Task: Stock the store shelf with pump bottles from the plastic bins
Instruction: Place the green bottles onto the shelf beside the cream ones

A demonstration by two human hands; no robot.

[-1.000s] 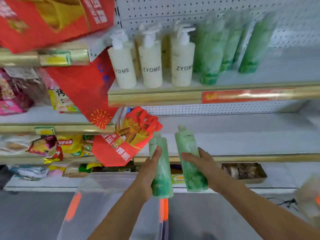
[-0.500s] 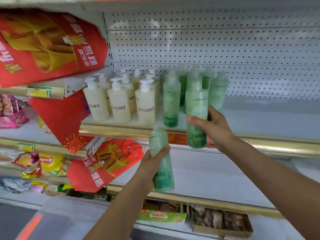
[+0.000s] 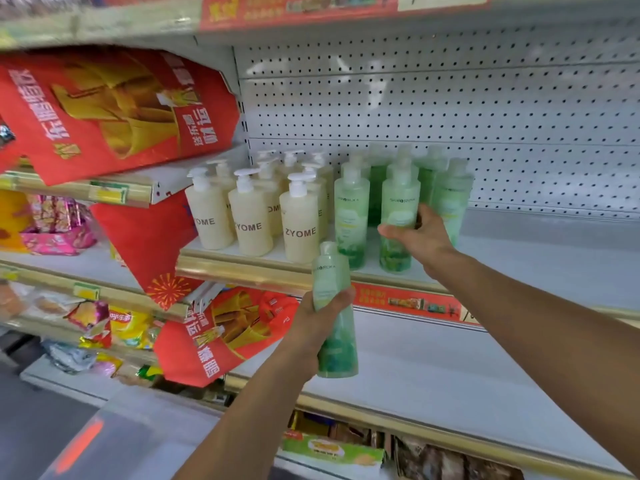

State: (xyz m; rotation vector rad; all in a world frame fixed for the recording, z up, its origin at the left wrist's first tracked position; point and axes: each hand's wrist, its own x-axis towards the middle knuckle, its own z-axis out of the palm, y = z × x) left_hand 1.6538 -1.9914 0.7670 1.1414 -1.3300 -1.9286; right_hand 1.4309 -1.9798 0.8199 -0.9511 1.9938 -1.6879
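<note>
Store shelf (image 3: 526, 261), left hand (image 3: 310, 323) around lower green bottle (image 3: 327, 271), right hand (image 3: 424, 237) around upper bottle (image 3: 398, 202)

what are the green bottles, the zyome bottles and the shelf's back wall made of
Green bottles: likely translucent plastic, glossy; the tinted walls let light through. ZYOME bottles: opaque cream plastic, fairly matte, with white pumps. Back wall: probably white-painted sheet metal, punched with regular rows of holes; the look leaves it open.
</note>
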